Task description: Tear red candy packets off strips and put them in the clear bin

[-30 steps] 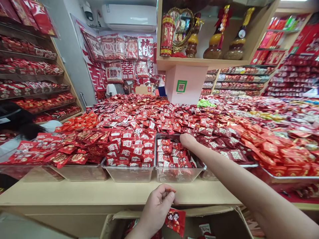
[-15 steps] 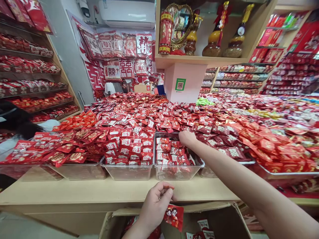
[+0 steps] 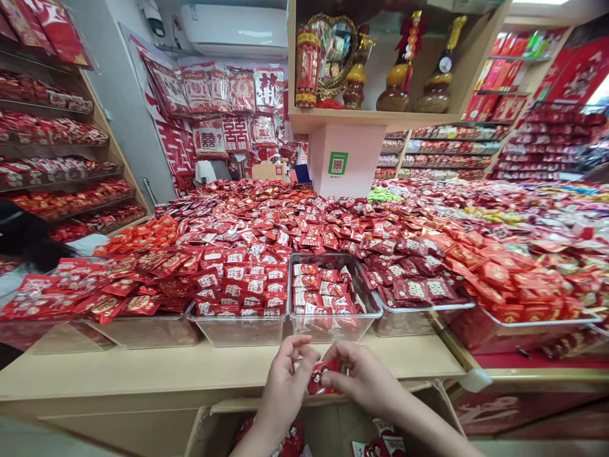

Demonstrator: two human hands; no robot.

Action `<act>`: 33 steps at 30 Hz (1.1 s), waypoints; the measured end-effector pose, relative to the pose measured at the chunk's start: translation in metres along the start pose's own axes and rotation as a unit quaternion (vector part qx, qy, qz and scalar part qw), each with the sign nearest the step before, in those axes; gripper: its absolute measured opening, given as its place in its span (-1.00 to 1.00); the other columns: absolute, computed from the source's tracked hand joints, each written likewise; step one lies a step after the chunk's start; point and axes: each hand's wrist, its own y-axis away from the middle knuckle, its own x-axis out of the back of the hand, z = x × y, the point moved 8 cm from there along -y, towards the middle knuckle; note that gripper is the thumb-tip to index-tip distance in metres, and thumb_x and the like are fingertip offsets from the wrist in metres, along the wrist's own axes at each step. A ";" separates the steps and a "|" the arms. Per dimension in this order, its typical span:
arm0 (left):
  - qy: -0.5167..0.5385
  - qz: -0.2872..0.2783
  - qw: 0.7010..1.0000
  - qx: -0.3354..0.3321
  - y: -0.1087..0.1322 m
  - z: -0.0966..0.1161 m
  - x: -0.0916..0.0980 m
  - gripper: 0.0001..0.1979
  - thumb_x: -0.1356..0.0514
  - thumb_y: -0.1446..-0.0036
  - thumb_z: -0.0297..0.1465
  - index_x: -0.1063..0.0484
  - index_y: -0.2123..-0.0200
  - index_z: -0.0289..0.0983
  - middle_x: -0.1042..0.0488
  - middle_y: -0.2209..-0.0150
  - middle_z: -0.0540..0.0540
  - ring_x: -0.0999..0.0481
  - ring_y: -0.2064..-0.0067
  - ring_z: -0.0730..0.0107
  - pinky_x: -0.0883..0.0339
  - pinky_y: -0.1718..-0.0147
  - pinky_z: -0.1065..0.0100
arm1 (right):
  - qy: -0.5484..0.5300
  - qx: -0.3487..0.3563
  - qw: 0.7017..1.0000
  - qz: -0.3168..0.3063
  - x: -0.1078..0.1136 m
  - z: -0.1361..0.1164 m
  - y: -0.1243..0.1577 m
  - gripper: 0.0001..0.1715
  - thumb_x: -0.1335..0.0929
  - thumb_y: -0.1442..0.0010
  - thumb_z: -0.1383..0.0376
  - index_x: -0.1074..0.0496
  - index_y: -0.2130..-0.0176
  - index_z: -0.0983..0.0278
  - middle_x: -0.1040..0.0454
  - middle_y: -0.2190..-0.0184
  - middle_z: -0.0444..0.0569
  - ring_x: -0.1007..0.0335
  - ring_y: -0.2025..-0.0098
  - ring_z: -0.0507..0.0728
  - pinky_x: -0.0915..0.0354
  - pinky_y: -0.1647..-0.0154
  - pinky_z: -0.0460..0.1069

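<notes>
Between both hands is a small red packet point(image 3: 318, 377) with cartoon figures, above the front edge of the counter. My left hand point(image 3: 291, 374) has its fingers curled on the packet's left side. From the right, my right hand point(image 3: 358, 376) pinches the same packet between thumb and fingers. Just beyond them stands a clear plastic bin point(image 3: 333, 330) partly filled with rows of similar packets point(image 3: 328, 289). Below the hands an open cardboard box point(image 3: 328, 422) holds some red packets at its left and right.
Clear bins heaped with red packets line the counter point(image 3: 143, 371) on both sides. A cabinet point(image 3: 399, 117) with bottles overhangs the pile. At the far left, a person's dark-haired head point(image 3: 23, 238) is partly visible beside the shelves.
My right hand has come back from the clear bin to the packet at my left hand. The packet has risen from above the box to between both hands. The view has shifted slightly.
</notes>
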 end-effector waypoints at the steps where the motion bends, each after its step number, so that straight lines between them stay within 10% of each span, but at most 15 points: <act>1: 0.001 -0.025 1.000 0.012 0.000 -0.003 -0.004 -0.69 -0.19 0.07 -0.27 -0.27 0.24 -0.27 -0.40 0.49 0.01 -0.40 0.50 0.45 -0.30 0.53 0.44 | -0.002 0.004 1.000 0.010 0.004 0.001 -0.001 -0.81 -0.31 0.02 0.22 -0.32 0.44 0.33 -0.39 0.56 -0.13 -0.23 0.52 -0.01 -0.12 0.54 -0.16; 11: 0.016 -0.035 0.999 0.034 -0.002 -0.011 -0.006 -0.75 -0.19 0.06 -0.31 -0.21 0.32 -0.27 -0.42 0.55 0.04 -0.40 0.52 0.48 -0.28 0.58 0.47 | 0.311 0.006 0.936 0.164 0.115 -0.020 -0.082 -0.80 -0.20 -0.07 0.31 -0.38 0.36 0.28 -0.47 0.40 -0.04 -0.35 0.36 0.05 -0.18 0.34 -0.11; 19: 0.010 -0.046 0.998 0.045 -0.001 -0.013 -0.008 -0.75 -0.20 0.07 -0.31 -0.22 0.34 -0.27 -0.44 0.54 0.02 -0.40 0.52 0.49 -0.28 0.55 0.47 | 0.473 0.000 0.881 0.023 0.083 0.021 -0.171 -0.73 -0.28 -0.01 0.25 -0.37 0.26 0.33 -0.43 0.24 0.10 -0.34 0.19 0.17 -0.21 0.27 -0.06; 33: -0.016 -0.041 0.997 0.065 0.000 -0.015 -0.007 -0.70 -0.21 0.11 -0.25 -0.25 0.33 -0.28 -0.44 0.54 0.00 -0.43 0.51 0.45 -0.28 0.53 0.45 | 0.506 -0.022 0.862 0.002 0.083 0.036 -0.176 -0.70 -0.14 -0.10 0.44 -0.36 0.22 0.37 -0.40 0.21 0.17 -0.36 0.21 0.16 -0.24 0.26 -0.03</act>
